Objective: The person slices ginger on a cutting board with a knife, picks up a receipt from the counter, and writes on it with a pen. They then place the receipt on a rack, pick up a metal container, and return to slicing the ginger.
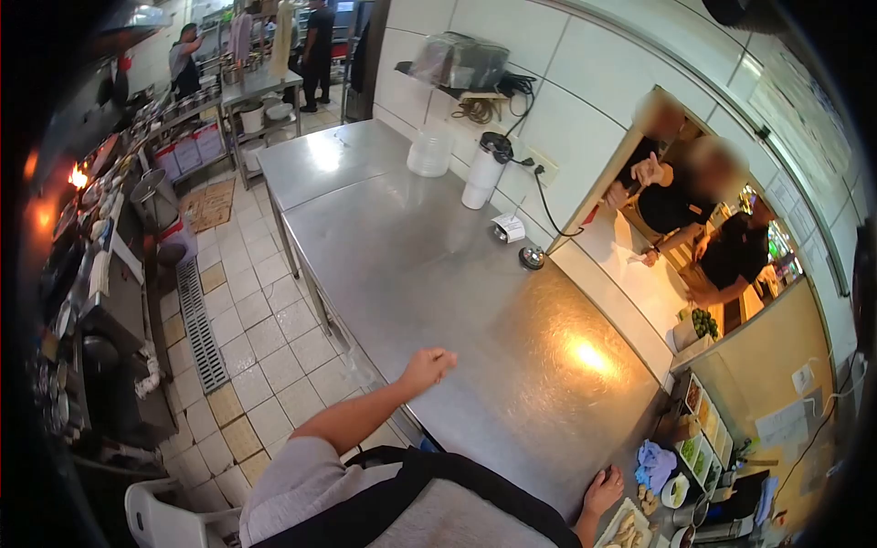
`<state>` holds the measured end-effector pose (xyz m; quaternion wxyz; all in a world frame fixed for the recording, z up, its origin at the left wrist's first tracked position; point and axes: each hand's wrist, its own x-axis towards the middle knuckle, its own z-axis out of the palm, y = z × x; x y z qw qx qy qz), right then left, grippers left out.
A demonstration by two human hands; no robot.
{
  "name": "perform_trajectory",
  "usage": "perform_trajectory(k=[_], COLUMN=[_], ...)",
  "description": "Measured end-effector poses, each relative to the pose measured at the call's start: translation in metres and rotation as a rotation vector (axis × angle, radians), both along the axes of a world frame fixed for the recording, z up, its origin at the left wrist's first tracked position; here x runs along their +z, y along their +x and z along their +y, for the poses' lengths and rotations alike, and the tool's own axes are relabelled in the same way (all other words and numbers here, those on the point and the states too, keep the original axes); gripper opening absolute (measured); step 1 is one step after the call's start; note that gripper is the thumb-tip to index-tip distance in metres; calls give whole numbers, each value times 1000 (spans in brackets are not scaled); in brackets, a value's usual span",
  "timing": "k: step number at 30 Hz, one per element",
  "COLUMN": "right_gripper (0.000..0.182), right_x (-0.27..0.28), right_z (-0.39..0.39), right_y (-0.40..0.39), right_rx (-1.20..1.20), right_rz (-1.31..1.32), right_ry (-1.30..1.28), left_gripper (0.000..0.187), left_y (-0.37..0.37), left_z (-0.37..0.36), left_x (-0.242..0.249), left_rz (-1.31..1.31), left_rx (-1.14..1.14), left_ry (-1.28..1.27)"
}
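My left hand (429,370) is held over the near left edge of the steel table (393,247), its fingers curled into a loose fist with nothing showing in them. Down at the table's right end, my right hand (603,490) rests on the surface with its fingers a little apart and no object in it. Just beside it are a white tray of pale food pieces (628,528) and a crumpled blue-purple cloth (655,464).
A call bell (532,258), a slip holder (509,228), a white cylindrical appliance (482,173) and stacked clear containers (429,152) line the wall side. Several people stand beyond the serving window (630,283). A stove flame (79,175) burns at far left; a white chair (169,516) stands behind.
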<state>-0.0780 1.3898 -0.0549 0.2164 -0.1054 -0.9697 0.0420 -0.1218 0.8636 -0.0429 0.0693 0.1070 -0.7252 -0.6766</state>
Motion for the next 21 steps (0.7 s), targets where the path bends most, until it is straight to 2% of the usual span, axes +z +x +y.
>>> perform_trajectory(k=[2,4,6,8,10,14,16,18,21], right_gripper=[36,36,36,36,36,42,45,46,46], right_x=[-2,-5,-3,-6,-9,-6,-5,-12,-15], right_z=[-1,1,-1,-15,-41,-122,-153,-170,-187], right_y=[-6,-5,-4,-8,-11,-17,-18,-18,-13], right_rx=[-13,-19,-48,-132,-275,-446,-484,-505,-533], right_rz=[-18,-18,-24,-9,19,-72,-117,-110,-99], right_ry=[-8,13,-29,-56,-71,-9,1,9,3], left_gripper=[34,34,28,25,25,32,45,52,57], left_y=[-36,-78,-128,-154,-198,-276,-330,-356,-341], left_z=[-30,-68,-118,-154,-194,-245,-278,-288,-289], left_x=[8,22,42,106,137,202,214,237,282], left_rz=[-77,96,162,169,216,270,454,586,656], left_rx=[-49,35,23,82,107,165,218,226,42], left_ry=[225,203,176,365,344,122,-266,-109,485])
